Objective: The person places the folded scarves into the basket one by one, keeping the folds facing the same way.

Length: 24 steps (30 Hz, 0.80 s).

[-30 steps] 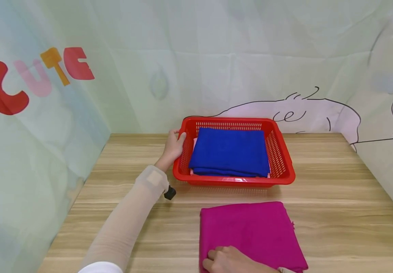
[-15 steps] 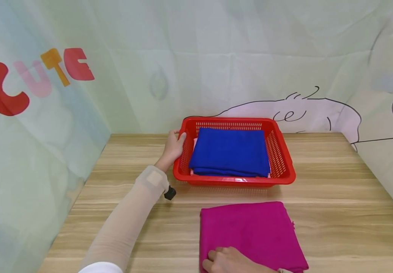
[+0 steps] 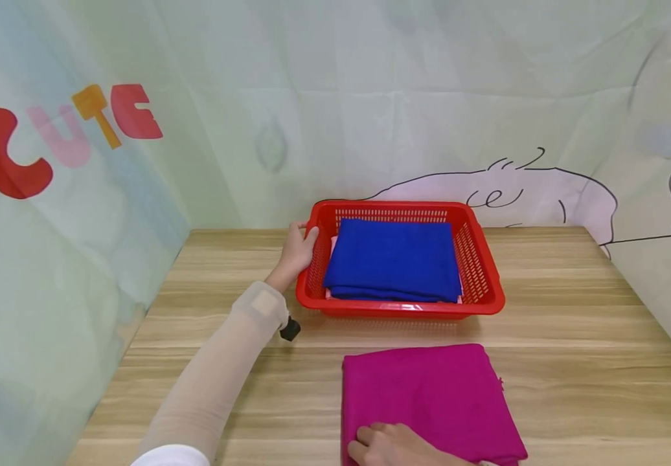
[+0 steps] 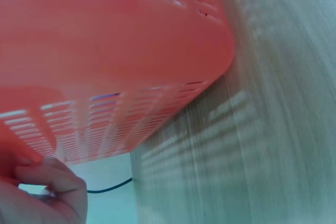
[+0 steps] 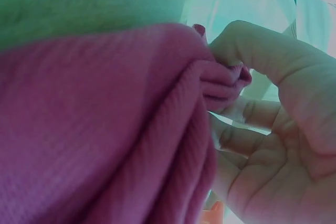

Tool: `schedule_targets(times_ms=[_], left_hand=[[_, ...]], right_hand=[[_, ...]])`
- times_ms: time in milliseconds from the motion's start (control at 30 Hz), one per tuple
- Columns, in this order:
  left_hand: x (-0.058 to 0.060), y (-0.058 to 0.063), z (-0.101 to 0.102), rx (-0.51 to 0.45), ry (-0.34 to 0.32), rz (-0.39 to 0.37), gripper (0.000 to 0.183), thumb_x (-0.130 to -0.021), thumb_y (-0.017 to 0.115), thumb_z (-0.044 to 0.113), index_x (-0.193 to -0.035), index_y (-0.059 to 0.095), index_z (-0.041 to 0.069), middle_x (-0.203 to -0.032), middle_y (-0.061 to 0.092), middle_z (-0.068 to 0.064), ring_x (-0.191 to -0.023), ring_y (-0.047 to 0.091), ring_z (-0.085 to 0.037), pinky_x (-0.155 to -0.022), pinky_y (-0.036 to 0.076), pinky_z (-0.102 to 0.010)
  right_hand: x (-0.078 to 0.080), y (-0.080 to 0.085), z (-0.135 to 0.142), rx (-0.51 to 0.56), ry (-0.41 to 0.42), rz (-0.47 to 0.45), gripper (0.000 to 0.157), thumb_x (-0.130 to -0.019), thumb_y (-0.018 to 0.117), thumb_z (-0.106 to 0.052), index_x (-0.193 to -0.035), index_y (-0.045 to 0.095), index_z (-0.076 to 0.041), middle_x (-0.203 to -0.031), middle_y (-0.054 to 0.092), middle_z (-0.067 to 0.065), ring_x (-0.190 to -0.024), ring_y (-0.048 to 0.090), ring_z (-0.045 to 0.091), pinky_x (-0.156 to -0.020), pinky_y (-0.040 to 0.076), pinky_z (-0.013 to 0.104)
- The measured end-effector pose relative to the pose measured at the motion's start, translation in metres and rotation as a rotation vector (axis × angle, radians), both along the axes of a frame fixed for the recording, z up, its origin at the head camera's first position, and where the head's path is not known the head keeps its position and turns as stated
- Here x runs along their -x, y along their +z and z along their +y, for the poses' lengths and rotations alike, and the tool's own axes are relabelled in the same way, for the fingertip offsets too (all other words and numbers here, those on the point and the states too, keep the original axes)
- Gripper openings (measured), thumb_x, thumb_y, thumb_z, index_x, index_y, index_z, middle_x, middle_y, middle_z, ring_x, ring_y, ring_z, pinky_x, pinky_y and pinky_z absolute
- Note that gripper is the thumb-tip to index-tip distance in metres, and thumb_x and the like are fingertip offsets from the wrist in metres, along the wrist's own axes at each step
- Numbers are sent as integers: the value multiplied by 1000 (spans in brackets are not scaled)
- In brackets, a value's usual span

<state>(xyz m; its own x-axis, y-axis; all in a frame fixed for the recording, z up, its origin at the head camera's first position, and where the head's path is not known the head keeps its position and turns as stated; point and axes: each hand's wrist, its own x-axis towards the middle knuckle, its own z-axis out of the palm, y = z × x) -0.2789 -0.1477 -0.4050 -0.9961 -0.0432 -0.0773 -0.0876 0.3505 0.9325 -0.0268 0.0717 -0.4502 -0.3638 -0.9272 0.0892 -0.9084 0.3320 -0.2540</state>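
Observation:
A red plastic basket (image 3: 399,309) with slotted walls stands at the back of the table. Inside it lies a folded blue cloth (image 3: 394,259), with pink cloth (image 3: 328,293) peeking out beneath. My left hand (image 3: 298,249) grips the basket's left rim; in the left wrist view its curled fingers (image 4: 55,179) hold the rim from outside. Nearer to me is a folded magenta cloth (image 3: 429,395), flat on the table. My right hand (image 3: 394,446) is at its near left part. In the right wrist view the thumb (image 5: 231,43) and fingers pinch a layered fold of the cloth.
The wooden table (image 3: 580,362) meets a printed fabric backdrop (image 3: 242,129) behind and at both sides. The basket's back rim is close to the rear backdrop. A small black device (image 3: 290,329) sits at my left wrist.

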Motion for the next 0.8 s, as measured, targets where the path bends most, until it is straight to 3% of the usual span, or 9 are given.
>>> schedule_targets(times_ms=[600, 800], left_hand=[[3, 3, -4, 4, -5, -43, 48, -108, 43, 30, -144, 31, 1, -125, 54, -23, -104, 64, -36, -85, 58, -44], [2, 1, -7, 24, 2, -45, 54, -108, 38, 37, -143, 35, -4, -128, 52, -24, -108, 59, -35, -93, 54, -45]], right_hand=[[1, 6, 8, 52, 35, -188, 23, -102, 57, -30, -85, 64, -16, -73, 47, -16, -66, 38, -10, -61, 34, 1], [2, 6, 11, 84, 46, -200, 20, -101, 59, -26, -85, 64, -15, -73, 50, -15, -66, 39, -11, -63, 35, 0]])
